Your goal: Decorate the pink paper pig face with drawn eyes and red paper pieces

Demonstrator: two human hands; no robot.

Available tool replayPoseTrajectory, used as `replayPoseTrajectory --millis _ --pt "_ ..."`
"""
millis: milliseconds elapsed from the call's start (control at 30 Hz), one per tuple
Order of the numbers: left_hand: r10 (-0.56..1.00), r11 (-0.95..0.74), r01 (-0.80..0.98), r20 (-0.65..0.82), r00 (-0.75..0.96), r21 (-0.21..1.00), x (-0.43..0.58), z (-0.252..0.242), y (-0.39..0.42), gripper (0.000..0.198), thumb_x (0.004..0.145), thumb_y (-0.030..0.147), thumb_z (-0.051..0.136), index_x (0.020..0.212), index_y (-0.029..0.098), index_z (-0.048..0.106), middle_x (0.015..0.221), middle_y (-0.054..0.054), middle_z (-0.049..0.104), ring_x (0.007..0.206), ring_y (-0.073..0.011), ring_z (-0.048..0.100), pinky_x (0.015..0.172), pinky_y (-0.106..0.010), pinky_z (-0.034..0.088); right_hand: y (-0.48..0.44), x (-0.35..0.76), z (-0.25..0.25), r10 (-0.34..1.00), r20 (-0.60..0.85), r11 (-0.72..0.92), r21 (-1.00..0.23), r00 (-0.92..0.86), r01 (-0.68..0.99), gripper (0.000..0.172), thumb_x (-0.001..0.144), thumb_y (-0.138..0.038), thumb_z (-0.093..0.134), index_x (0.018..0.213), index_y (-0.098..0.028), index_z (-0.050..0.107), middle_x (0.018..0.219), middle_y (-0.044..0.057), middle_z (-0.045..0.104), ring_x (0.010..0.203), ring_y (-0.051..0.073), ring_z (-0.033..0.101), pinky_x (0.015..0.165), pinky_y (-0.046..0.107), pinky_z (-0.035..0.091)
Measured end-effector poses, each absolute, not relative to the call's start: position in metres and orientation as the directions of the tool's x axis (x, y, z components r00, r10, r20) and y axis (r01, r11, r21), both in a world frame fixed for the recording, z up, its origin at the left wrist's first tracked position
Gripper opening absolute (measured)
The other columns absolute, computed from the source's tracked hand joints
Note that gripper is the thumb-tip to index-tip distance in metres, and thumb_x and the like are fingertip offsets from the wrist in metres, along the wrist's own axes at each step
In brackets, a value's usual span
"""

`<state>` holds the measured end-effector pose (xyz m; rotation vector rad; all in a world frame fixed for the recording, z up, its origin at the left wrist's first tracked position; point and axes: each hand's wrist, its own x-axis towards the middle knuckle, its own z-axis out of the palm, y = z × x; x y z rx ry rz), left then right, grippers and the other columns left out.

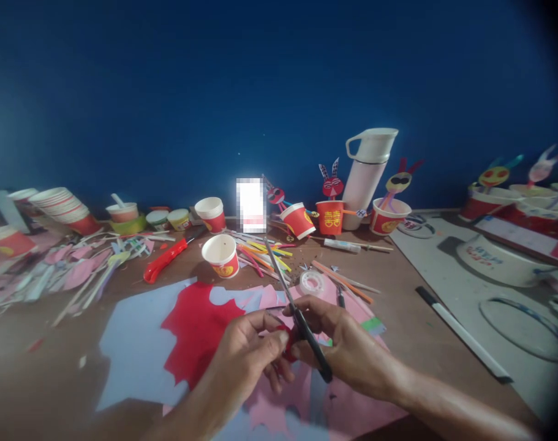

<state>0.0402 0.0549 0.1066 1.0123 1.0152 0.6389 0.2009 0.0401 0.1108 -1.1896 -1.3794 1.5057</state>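
Scissors [306, 329] in right grip [352, 350], red piece [288, 350] beside

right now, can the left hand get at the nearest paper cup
Probably yes: only flat paper seems to lie between the left hand and the cup, though that hand may first have to release the small red piece.

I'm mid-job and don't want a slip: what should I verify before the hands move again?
1. Small red piece gripped: ok, pinched by the left hand.
2. Black-handled cutting tool held: ok, in the right hand.
3. Blade aimed away from the person: ok.
4. Left hand clear of the cutting edge: cannot tell, partly hidden.
5. Nearest cup upright: ok.
6. Work area free of loose paper: not ok, pink paper lies below.
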Motion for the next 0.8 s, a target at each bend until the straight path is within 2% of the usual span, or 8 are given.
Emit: replayPoseTrajectory --millis 100,167,267,300,367,433,633,800 --pt "0.817 0.419 0.025 -0.389 0.426 0.908 0.034 0.106 0.054 0.035 0.070 0.049 0.066 0.075 0.015 0.059 0.052 -0.003 0.061 0.043 -0.0126 0.056 0.040 -0.021 0.044 0.038 0.201 0.109 0.961 -0.127 -0.095 -0.986 -0.246 0.138 0.029 0.068 -0.011 0.059 0.096 -0.019 0.057 0.073 -0.002 0.062 0.073 0.014 0.057 0.063 0.025 0.044" --pt "0.846 0.372 0.077 -0.371 0.383 0.925 0.012 0.105 0.057 0.036 0.075 0.050 0.061 0.083 0.015 0.061 0.058 -0.004 0.064 0.045 -0.0130 0.057 0.042 -0.022 0.044 0.037 0.203 0.107 0.964 -0.135 -0.092 -0.978 -0.230 0.185 0.028 0.070 -0.013 0.059 0.097 -0.020 0.057 0.075 -0.002 0.062 0.073 0.014 0.057 0.064 0.025 0.044" --pt "0.934 0.270 0.293 -0.324 0.151 0.917 -0.045 0.102 0.062 0.036 0.080 0.050 0.055 0.088 0.015 0.063 0.072 -0.006 0.067 0.054 -0.0141 0.060 0.050 -0.025 0.046 0.037 0.206 0.103 0.960 -0.166 -0.114 -0.968 -0.227 0.223 0.028 0.071 -0.017 0.061 0.099 -0.020 0.056 0.083 -0.001 0.064 0.076 0.015 0.058 0.065 0.026 0.045" --pt "0.937 0.291 0.392 -0.343 0.067 0.873 -0.067 0.101 0.063 0.040 0.080 0.053 0.052 0.087 0.016 0.063 0.071 -0.005 0.066 0.054 -0.0144 0.059 0.051 -0.025 0.046 0.037 0.206 0.101 0.956 -0.178 -0.124 -0.965 -0.234 0.231 0.029 0.071 -0.018 0.061 0.100 -0.020 0.056 0.084 0.000 0.064 0.078 0.016 0.058 0.065 0.026 0.045" --pt "0.932 0.330 0.470 -0.361 -0.026 0.819 -0.104 0.100 0.063 0.041 0.078 0.053 0.054 0.087 0.014 0.063 0.070 -0.005 0.063 0.056 -0.0161 0.058 0.054 -0.028 0.047 0.039 0.205 0.100 0.946 -0.206 -0.146 -0.960 -0.250 0.240 0.029 0.071 -0.019 0.061 0.100 -0.020 0.056 0.083 0.000 0.064 0.076 0.015 0.058 0.065 0.026 0.044" --pt "0.926 0.351 0.555 -0.367 -0.087 0.754 -0.128 0.098 0.062 0.040 0.075 0.053 0.058 0.083 0.014 0.064 0.062 -0.002 0.059 0.052 -0.0153 0.054 0.050 -0.027 0.044 0.039 0.201 0.100 0.934 -0.231 -0.166 -0.956 -0.272 0.242 0.030 0.071 -0.019 0.061 0.101 -0.019 0.055 0.081 0.000 0.063 0.074 0.015 0.056 0.064 0.026 0.044" --pt "0.963 0.214 0.781 -0.259 -0.070 0.587 -0.127 0.084 0.065 0.030 0.063 0.049 0.068 0.072 0.021 0.062 0.060 0.004 0.054 0.055 -0.0147 0.049 0.051 -0.023 0.033 0.034 0.191 0.102 0.911 -0.257 -0.176 -0.949 -0.323 0.260 0.024 0.070 -0.019 0.060 0.094 -0.018 0.057 0.082 0.001 0.066 0.078 0.017 0.058 0.068 0.027 0.044" --pt "0.973 0.186 0.861 -0.212 -0.093 0.474 -0.117 0.083 0.070 0.022 0.064 0.044 0.065 0.065 0.023 0.057 0.054 0.006 0.048 0.051 -0.0140 0.045 0.050 -0.022 0.027 0.030 0.195 0.101 0.909 -0.258 -0.167 -0.945 -0.327 0.282 0.022 0.070 -0.020 0.060 0.093 -0.019 0.057 0.081 0.000 0.065 0.076 0.016 0.058 0.066 0.026 0.045"
